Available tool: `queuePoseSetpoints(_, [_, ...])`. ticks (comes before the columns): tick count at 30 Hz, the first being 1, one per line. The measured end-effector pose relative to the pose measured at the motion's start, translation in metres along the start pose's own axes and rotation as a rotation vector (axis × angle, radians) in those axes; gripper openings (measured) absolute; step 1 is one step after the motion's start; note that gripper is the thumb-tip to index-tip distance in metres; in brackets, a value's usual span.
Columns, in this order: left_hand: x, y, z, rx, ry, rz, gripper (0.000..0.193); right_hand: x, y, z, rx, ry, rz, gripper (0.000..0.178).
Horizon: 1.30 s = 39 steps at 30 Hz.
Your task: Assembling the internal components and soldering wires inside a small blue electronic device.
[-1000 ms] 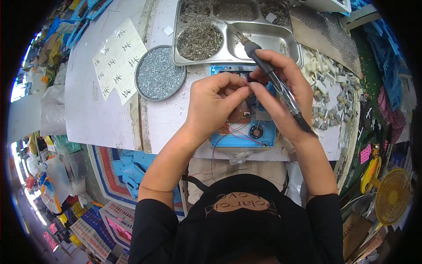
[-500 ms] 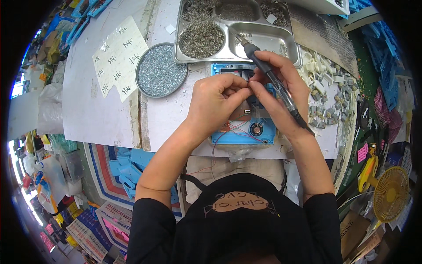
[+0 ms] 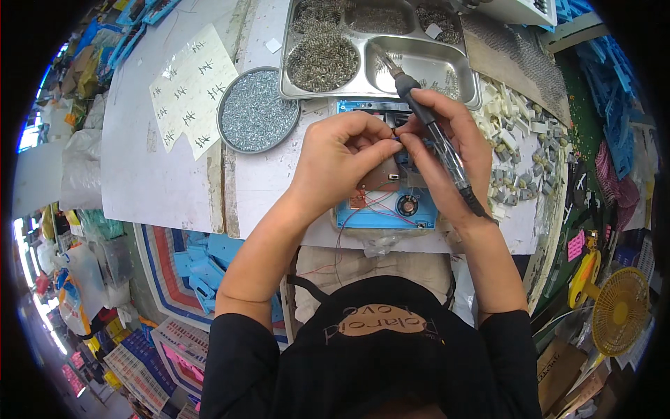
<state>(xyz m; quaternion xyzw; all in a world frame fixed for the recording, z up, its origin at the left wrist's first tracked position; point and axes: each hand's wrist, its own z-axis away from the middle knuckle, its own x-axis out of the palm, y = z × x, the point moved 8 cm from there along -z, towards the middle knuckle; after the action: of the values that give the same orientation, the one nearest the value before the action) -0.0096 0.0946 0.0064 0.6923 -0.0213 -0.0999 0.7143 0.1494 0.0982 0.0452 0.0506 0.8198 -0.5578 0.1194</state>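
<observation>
My right hand [image 3: 472, 143] holds a soldering iron [image 3: 407, 87] with a dark grip and clear handle across it, tip pointing up and left. Its thumb and fingertips also pinch at a tiny spot. There they meet the thumb and forefinger of my left hand [image 3: 338, 157], which are pressed together; what lies between them is too small to make out. Below both hands lies an open blue plastic casing [image 3: 380, 221] with a brown circuit board [image 3: 381, 179], thin red wires [image 3: 380, 202] and a small round speaker [image 3: 407, 204]. My hands hide its middle.
Beyond the casing stands a metal compartment tray [image 3: 296, 87] of small springs. A round dish [image 3: 258, 112] of small silvery metal pieces sits left, beside a marked paper sheet [image 3: 188, 94]. White and grey plastic parts [image 3: 520, 150] lie right. A yellow fan [image 3: 618, 311] stands lower right.
My hands stay together over the casing, with only a small shift of the fingers. The soldering iron's tip has moved slightly right and is still in my right hand.
</observation>
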Motion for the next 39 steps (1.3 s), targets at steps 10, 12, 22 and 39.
queuePoseSetpoints(10, [-0.002,0.013,-0.001,0.158,0.065,-0.164,0.011,-0.006,-0.002,0.003,-0.048,0.031,0.094,0.046])
queuePoseSetpoints(12, [0.0,0.02,-0.001,0.226,0.045,-0.291,0.012,-0.01,-0.01,0.006,-0.103,0.025,0.145,0.046])
queuePoseSetpoints(22, [0.01,0.016,-0.005,0.186,0.097,-0.447,0.011,-0.065,-0.028,0.029,-0.186,0.048,0.214,0.038])
queuePoseSetpoints(39, [0.003,0.015,-0.003,0.238,0.075,-0.43,0.008,-0.052,-0.036,0.04,-0.353,-0.156,0.234,0.027])
